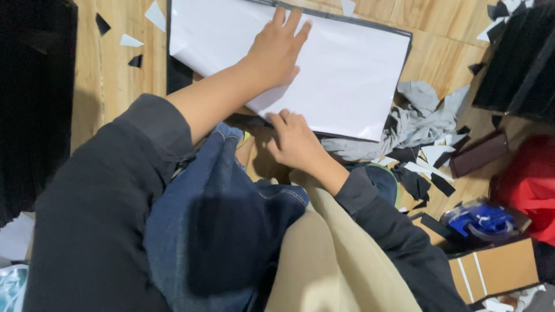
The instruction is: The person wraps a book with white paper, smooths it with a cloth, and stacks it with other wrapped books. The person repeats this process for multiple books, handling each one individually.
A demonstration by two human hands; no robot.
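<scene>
Wooden floor point(445, 52): left hand point(277, 49) flat on white sheet point(352, 75), cardboard box point(497, 268) rightward.

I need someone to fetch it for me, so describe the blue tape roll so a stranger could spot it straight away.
Start at the big white sheet that the left hand presses flat on the wooden floor, then look toward its lower right, past the crumpled grey cloth and the black and white paper scraps. The blue tape roll lies above a brown cardboard box, beside something red; it is the only bright blue, shiny thing there.
</scene>
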